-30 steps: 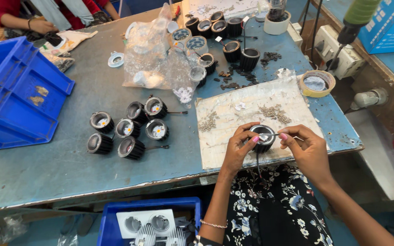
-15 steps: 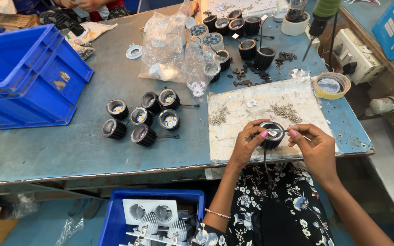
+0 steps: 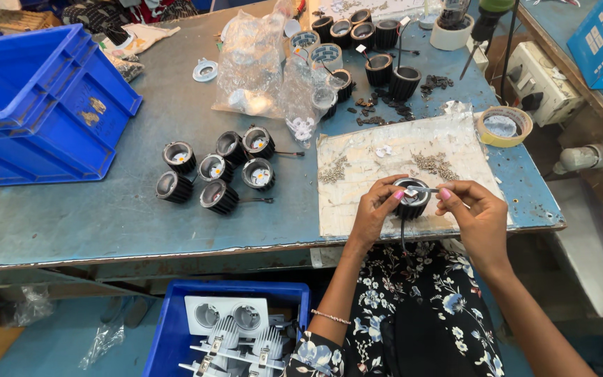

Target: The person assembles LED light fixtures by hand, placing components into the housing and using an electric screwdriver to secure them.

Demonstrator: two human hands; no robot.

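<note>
My left hand [image 3: 373,209] grips a small black ribbed lamp housing [image 3: 411,198] over a worn white work mat [image 3: 385,164] near the table's front edge. My right hand [image 3: 474,213] pinches a thin metal tool [image 3: 423,189] whose tip reaches into the housing's open top. A dark wire hangs from the housing toward my lap. Small piles of screws [image 3: 435,165] lie on the mat just behind my hands.
Several finished black housings [image 3: 218,171] stand in a cluster left of the mat. A blue crate [image 3: 36,105] sits far left, clear plastic bags [image 3: 256,66] and more housings [image 3: 364,42] at the back. A tape roll [image 3: 504,126] lies right. A blue bin [image 3: 176,328] sits below.
My hands stay on the housing and tool in the same pose. The camera has shifted, so the table appears to slide right and down in the view.
</note>
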